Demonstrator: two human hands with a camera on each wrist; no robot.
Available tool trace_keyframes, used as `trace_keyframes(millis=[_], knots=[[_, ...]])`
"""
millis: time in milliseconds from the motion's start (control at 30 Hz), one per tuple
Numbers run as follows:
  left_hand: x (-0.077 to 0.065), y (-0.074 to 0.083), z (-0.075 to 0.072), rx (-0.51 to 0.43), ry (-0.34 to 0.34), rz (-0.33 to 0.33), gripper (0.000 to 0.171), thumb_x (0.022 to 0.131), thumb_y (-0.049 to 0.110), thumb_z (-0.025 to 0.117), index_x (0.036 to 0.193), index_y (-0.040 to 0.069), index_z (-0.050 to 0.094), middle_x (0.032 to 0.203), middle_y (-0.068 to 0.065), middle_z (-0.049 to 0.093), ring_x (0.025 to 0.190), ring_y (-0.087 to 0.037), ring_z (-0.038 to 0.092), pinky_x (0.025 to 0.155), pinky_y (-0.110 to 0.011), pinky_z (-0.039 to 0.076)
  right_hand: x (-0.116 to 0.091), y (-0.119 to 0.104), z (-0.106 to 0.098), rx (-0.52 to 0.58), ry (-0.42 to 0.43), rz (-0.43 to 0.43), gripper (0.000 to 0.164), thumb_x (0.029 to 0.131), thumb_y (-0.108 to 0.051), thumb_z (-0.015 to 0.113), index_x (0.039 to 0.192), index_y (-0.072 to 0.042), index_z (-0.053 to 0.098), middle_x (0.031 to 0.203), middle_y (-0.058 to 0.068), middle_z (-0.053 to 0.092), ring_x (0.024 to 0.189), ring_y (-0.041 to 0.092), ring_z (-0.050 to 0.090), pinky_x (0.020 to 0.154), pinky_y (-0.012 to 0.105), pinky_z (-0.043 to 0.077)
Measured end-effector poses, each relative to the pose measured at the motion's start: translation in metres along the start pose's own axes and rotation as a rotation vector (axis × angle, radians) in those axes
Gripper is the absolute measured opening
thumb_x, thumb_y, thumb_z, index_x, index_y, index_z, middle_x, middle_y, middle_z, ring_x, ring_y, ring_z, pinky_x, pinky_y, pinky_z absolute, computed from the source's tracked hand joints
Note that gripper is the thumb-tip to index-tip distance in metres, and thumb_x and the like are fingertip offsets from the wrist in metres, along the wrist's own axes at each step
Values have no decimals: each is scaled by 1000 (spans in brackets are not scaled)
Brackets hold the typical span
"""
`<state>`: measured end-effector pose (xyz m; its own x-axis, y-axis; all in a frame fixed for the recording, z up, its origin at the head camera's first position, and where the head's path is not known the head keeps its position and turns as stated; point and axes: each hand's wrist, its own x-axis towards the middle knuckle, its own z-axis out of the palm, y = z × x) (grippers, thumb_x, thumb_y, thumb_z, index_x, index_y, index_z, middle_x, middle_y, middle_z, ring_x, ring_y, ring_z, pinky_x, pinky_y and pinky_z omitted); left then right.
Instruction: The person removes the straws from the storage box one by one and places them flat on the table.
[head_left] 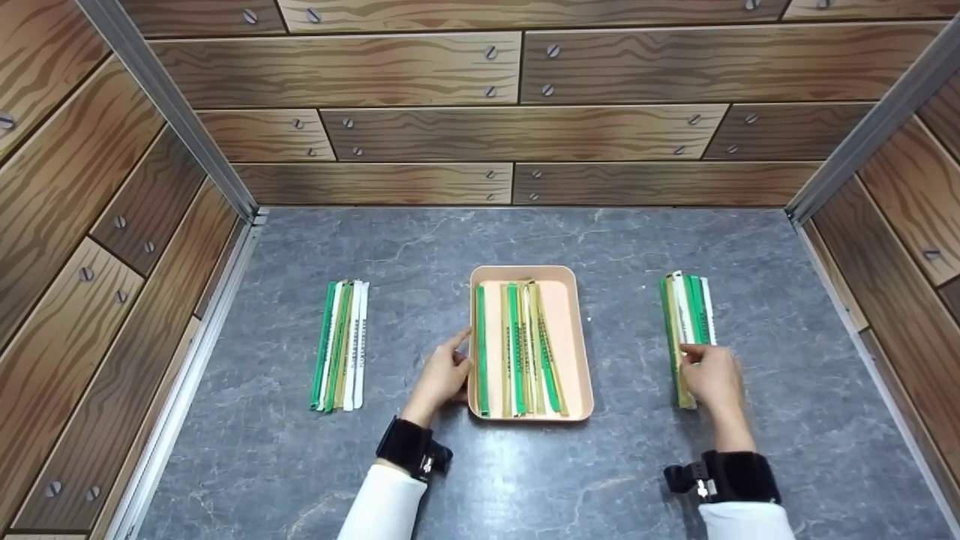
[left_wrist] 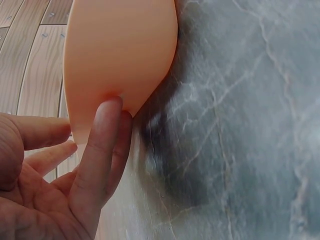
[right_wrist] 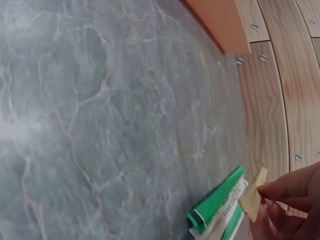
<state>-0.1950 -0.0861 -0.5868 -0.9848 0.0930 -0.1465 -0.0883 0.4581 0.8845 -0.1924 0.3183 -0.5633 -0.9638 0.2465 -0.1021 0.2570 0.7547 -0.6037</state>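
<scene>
A peach tray (head_left: 574, 337) stands mid-table with several green, gold and white stick packets (head_left: 525, 349) lengthwise inside. At its left side my left hand (head_left: 439, 371) touches the outer wall with fairly straight fingers, as the left wrist view shows at the tray wall (left_wrist: 120, 45). My right hand (head_left: 712, 379) is over the near half of the right-hand group of stick packets (head_left: 697, 307). Between its thumb and finger it pinches a gold stick packet (right_wrist: 251, 197), tilted above the green and white ones (right_wrist: 217, 200). The hand hides part of that group.
Another row of green, gold and white stick packets (head_left: 341, 345) lies left of the tray on the grey marbled table (head_left: 517, 480). Wood-patterned panels (head_left: 420, 135) enclose the back and both sides, with metal rails (head_left: 199, 135) along the corners.
</scene>
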Motion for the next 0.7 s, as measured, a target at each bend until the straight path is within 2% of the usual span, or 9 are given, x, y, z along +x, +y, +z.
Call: trace_keyframes(millis=[200, 433, 567, 700], knots=[[1, 1, 1, -27, -8, -22, 60, 90, -3, 55, 148, 8, 44, 80, -12, 63, 64, -18, 60, 50, -34, 56, 6, -3, 6, -43, -58, 21, 36, 89, -5, 55, 122, 5, 65, 101, 21, 67, 86, 37, 62, 62, 39, 49], [1, 0, 1, -18, -6, -6, 60, 89, -3, 54, 147, 7, 45, 79, -11, 63, 63, -18, 60, 49, -33, 55, 6, -10, 9, -119, -26, 56, 42, 87, -9, 54, 127, 0, 63, 109, 23, 67, 95, 44, 62, 65, 51, 50], [0, 0, 0, 10, 8, 17, 59, 88, -3, 55, 146, 6, 47, 76, -9, 63, 60, -14, 57, 47, -30, 54, -1, -26, 15, -115, 21, -21, 38, 88, -9, 57, 123, 1, 65, 106, 22, 68, 91, 41, 64, 65, 50, 52], [0, 0, 0, 8, 10, 6, 59, 88, -3, 56, 146, 7, 47, 77, -9, 64, 59, -14, 58, 45, -30, 54, -10, -47, 28, -66, 32, -166, 33, 88, -5, 57, 117, 4, 68, 98, 20, 69, 86, 36, 65, 68, 49, 53]])
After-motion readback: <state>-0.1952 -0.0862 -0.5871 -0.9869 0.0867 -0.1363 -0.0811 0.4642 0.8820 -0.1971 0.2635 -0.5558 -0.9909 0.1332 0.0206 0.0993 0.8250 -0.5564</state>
